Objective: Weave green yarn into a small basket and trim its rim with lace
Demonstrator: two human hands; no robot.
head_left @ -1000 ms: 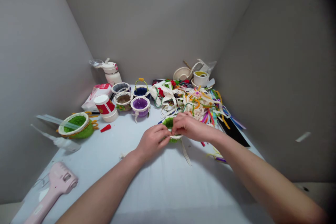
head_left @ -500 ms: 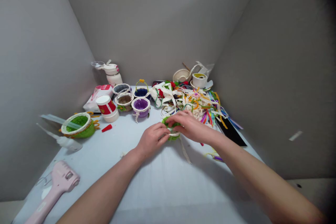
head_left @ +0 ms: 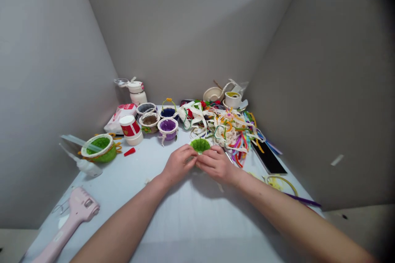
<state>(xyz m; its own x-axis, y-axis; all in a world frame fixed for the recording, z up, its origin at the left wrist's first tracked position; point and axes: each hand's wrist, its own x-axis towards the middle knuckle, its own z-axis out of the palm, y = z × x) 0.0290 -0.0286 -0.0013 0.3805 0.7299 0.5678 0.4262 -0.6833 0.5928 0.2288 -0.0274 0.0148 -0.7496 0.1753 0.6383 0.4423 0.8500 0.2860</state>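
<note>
A small green basket (head_left: 200, 144) with a white trim around its rim is held at the middle of the table. My left hand (head_left: 179, 163) pinches its near left side with thumb and fingers. Against the near right side, the fingers of my right hand (head_left: 217, 165) are closed, nearly meeting the left fingertips. Both hands cover the basket's near wall, so the exact grip is partly hidden. A pale lace end (head_left: 220, 188) hangs below the right hand.
Behind the basket lies a pile of lace and coloured strips (head_left: 230, 129), with a black phone-like slab (head_left: 270, 159) at right. Finished-looking small baskets, including a purple one (head_left: 168, 126), stand back left. A pink glue gun (head_left: 80, 207) and a green bowl-shaped basket (head_left: 106, 154) are at left.
My right hand has come down from above the rim to the basket's near side. The green inside now shows, and the lace tail is more hidden. The view has shifted slightly.
</note>
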